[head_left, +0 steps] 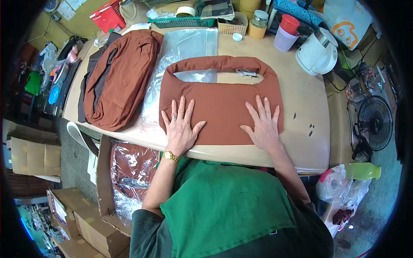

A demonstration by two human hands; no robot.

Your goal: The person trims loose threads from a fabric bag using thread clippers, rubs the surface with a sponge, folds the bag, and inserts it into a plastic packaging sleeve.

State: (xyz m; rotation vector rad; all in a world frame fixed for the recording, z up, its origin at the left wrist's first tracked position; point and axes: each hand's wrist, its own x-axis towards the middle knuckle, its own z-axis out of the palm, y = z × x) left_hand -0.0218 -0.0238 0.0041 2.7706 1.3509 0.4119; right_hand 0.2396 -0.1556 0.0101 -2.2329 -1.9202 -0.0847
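Note:
A rust-brown fabric shoulder bag [219, 101] lies flat on the table, its padded strap looping away from me at the far side. My left hand [180, 127] rests palm down on the bag's left part, fingers spread. On the right part, my right hand [263, 124] presses flat in the same way. Neither hand grips anything. Beyond the strap, part of a clear plastic sheet [189, 41] shows, and small white pieces [246, 73] are visible through the strap opening.
A pile of brown and dark bags [124, 81] lies at the table's left. Farther back are a green basket [183, 22], a jar [258, 23], a purple cup [285, 41] and a white kettle [317, 52]. Below left, a cardboard box [104, 180] holds plastic-wrapped brown bags. A fan [375, 122] stands right.

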